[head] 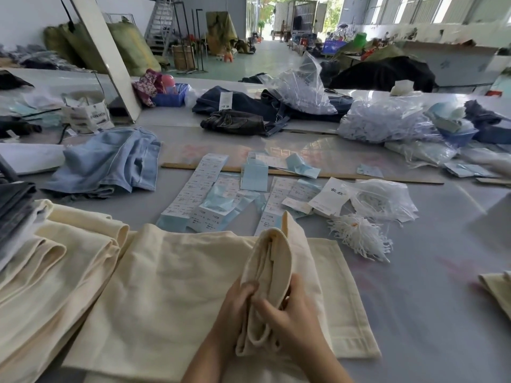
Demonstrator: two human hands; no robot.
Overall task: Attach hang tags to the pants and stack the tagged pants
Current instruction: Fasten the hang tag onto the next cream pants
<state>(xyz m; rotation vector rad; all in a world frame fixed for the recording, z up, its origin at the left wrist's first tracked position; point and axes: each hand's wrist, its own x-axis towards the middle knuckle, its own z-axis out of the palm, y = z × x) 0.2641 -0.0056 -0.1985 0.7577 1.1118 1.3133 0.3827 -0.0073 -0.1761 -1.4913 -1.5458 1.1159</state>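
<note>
The cream pants (pixel 171 283) lie flat on the desk (pixel 431 294) just before the person, one folded end lifted upright, its long axis pointing away. Both hands clamp that fold: the left hand (pixel 235 308) curls round its left edge, the right hand (pixel 290 313) pinches its right. The hang tags (pixel 327 199) and white strings (pixel 359 236) lie beyond and rightward, nearer the right hand. Folded cream pants (pixel 55 258) are piled at left.

The scene is being viewed from one head-worn camera, angled forward and down, close over the table (pixel 414 286).
</note>
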